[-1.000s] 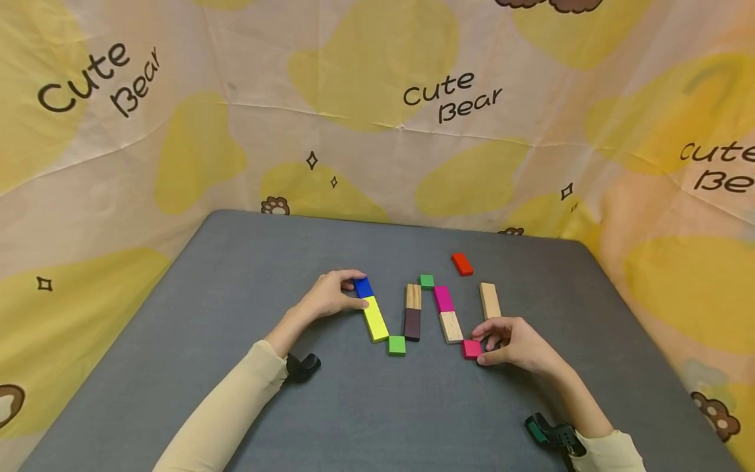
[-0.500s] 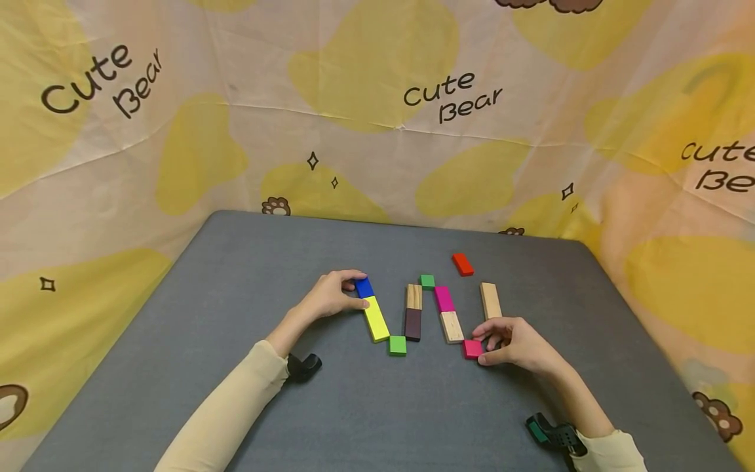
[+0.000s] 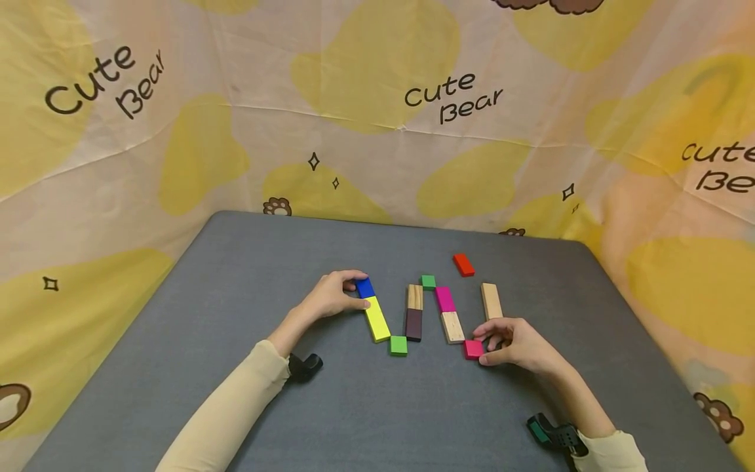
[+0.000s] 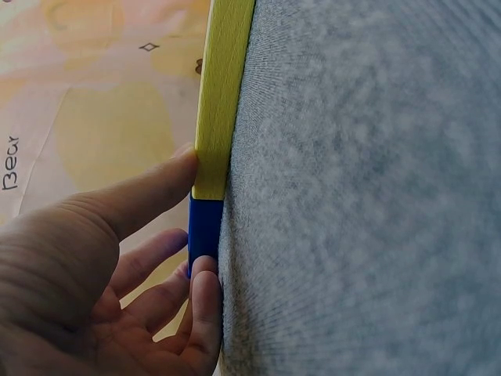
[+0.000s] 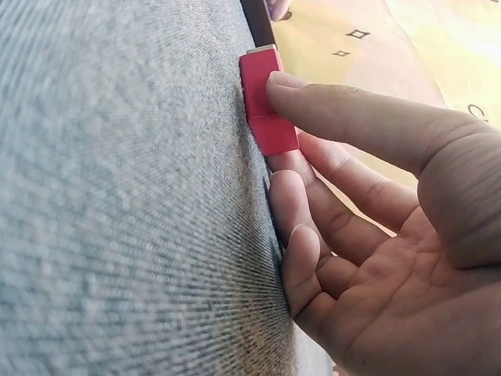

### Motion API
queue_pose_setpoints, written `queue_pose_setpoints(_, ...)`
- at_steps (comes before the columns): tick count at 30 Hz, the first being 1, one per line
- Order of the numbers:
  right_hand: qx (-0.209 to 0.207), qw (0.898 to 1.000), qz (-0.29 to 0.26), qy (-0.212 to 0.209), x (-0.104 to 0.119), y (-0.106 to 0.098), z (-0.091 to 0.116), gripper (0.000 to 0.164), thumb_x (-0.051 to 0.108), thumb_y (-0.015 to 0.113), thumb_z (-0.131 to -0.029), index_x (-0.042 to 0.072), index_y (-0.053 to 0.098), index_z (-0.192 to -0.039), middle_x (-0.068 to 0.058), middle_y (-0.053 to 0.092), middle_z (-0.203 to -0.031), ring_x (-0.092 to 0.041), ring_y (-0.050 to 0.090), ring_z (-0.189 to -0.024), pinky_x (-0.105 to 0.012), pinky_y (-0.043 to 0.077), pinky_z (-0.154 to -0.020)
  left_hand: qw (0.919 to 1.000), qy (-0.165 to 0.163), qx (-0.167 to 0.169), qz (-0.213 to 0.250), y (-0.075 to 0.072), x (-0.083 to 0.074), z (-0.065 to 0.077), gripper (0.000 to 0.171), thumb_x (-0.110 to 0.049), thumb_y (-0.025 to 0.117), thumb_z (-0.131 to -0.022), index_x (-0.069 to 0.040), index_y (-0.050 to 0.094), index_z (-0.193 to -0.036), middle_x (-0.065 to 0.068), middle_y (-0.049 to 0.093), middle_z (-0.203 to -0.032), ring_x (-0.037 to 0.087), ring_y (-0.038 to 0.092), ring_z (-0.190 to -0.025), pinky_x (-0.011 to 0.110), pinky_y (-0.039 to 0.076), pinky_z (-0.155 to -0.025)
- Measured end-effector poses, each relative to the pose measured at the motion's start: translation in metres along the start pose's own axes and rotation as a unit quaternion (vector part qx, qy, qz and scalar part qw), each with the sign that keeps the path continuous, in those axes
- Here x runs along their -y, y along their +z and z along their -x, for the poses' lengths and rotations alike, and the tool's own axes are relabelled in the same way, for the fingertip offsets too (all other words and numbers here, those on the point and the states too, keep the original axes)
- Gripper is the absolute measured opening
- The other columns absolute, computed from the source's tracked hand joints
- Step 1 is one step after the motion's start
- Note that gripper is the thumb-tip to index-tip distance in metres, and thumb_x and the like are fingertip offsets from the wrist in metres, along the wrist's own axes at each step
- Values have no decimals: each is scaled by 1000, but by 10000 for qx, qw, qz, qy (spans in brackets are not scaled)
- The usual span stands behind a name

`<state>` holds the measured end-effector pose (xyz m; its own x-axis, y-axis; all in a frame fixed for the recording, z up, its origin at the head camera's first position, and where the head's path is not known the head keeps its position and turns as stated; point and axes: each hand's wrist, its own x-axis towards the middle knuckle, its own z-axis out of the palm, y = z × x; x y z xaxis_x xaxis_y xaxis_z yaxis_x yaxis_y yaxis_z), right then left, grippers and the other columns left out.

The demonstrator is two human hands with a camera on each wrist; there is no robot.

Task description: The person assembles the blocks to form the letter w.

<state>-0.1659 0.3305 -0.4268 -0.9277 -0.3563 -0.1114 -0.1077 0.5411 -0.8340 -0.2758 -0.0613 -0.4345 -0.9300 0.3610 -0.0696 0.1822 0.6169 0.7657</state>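
In the head view my left hand (image 3: pixel 331 295) is at a blue block (image 3: pixel 365 287) that lies end to end with a long yellow block (image 3: pixel 377 319). The index fingertip is at the blue block's far end; the thumb touches the yellow block's side near the joint, and other fingers curl by the blue block (image 4: pixel 205 235). My right hand (image 3: pixel 519 344) pinches a small pink block (image 3: pixel 473 349). Its thumb presses the pink block's face (image 5: pixel 266 102), with fingers curled beside it. A long plain wooden block (image 3: pixel 490 300) lies just beyond this hand, its near end hidden.
Between the hands, a green block (image 3: pixel 398 346), a dark brown block (image 3: pixel 413 325), a striped wooden block (image 3: pixel 415 296), another green block (image 3: pixel 428 282), a magenta block (image 3: pixel 445 299) and a pale wooden block (image 3: pixel 452 327) form a zigzag. A red block (image 3: pixel 464 265) lies apart on the grey table (image 3: pixel 354 406).
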Motion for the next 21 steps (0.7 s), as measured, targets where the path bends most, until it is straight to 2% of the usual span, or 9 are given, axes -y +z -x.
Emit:
queue_pose_setpoints(9,8,9999,-160,-30,4,-1,2,48,8,87,-75,-3,66,-116,-14,66,-103,-23,60,-80,-25,47,-63,10000,-4,-6,-31,0,-1,1,62,-27,86,-78,-17,62,-135,10,61,-125,23,58,-112,42,46,-93)
queue_pose_setpoints(18,-51,9999,-34,-120,0,-2,3,45,14,86,-77,0,67,-114,-12,67,-103,-23,61,-79,-25,47,-62,10000,-40,-24,-87,0,-1,2,62,-27,86,-79,-17,62,-135,10,61,-125,23,58,-112,42,46,-93)
queue_pose_setpoints(21,-205,9996,30,-210,-1,-4,4,43,17,85,-78,2,68,-114,-10,67,-102,-24,61,-77,-26,46,-62,9999,-49,-10,-96,-1,-2,2,62,-28,86,-79,-17,62,-135,10,61,-125,23,57,-112,42,46,-93)
